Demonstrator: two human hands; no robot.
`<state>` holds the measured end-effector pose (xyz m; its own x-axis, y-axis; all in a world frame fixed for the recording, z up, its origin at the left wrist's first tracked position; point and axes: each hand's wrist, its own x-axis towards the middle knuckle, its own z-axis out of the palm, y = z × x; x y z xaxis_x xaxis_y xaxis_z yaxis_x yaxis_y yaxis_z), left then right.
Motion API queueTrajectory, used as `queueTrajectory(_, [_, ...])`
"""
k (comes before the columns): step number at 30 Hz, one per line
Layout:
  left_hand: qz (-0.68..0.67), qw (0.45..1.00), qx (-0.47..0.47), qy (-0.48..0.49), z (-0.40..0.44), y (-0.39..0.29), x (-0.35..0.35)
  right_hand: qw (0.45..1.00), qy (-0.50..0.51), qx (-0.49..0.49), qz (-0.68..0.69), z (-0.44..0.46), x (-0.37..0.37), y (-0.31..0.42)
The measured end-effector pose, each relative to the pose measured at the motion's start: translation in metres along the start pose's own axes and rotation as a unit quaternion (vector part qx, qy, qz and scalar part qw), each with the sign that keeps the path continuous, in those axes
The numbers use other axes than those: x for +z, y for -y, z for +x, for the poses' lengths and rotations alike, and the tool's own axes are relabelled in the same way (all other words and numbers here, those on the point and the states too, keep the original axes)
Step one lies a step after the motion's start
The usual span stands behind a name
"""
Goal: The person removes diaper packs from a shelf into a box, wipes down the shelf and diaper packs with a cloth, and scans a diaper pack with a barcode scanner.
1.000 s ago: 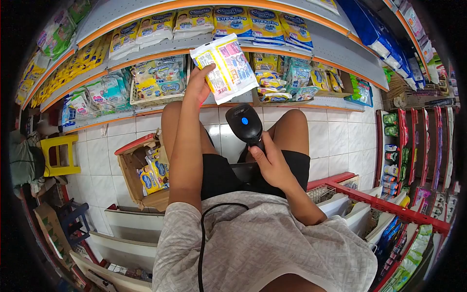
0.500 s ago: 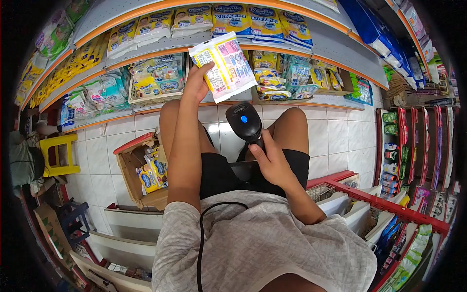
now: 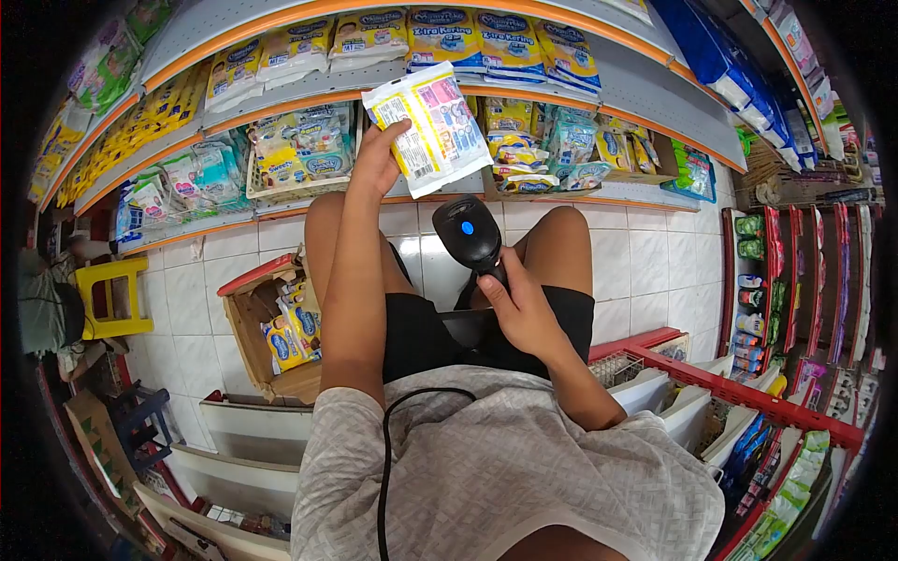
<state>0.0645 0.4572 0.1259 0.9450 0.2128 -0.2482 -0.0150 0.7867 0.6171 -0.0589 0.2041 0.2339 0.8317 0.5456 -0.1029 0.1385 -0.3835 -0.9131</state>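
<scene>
My left hand [image 3: 379,161] grips the left edge of a white and yellow diaper pack [image 3: 438,131], thumb on its front. The pack is held up before the shelf, its printed side with a barcode towards me. Closed around the handle of a black barcode scanner [image 3: 468,234] is my right hand [image 3: 520,304]. The scanner's head, with a lit blue oval on it, sits just below the pack and apart from it.
Diaper packs [image 3: 444,39] line the shelf ahead, with filled baskets [image 3: 304,154] beneath. To my left on the tiles stand an open cardboard box [image 3: 251,323] of packs and a yellow stool [image 3: 112,297]. Red racks [image 3: 776,280] of goods stand at right.
The pack's face looks less washed out by reddish light, and its barcode shows more plainly. Both hands have hardly moved.
</scene>
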Motion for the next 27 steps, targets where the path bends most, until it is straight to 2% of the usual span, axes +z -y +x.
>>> queueTrajectory(6, [0.001,1.0,0.003,0.021,0.003,0.001,-0.004,0.999,0.024,0.04,0.002,-0.001,-0.003,0.007])
queueTrajectory(19, [0.001,1.0,-0.001,0.01,0.0,0.0,-0.002,1.0,0.002,0.002,0.004,0.0,0.001,-0.003])
queueTrajectory(27, [-0.007,1.0,-0.008,0.009,0.001,0.0,-0.004,0.996,0.024,0.045,0.076,-0.002,0.004,-0.004])
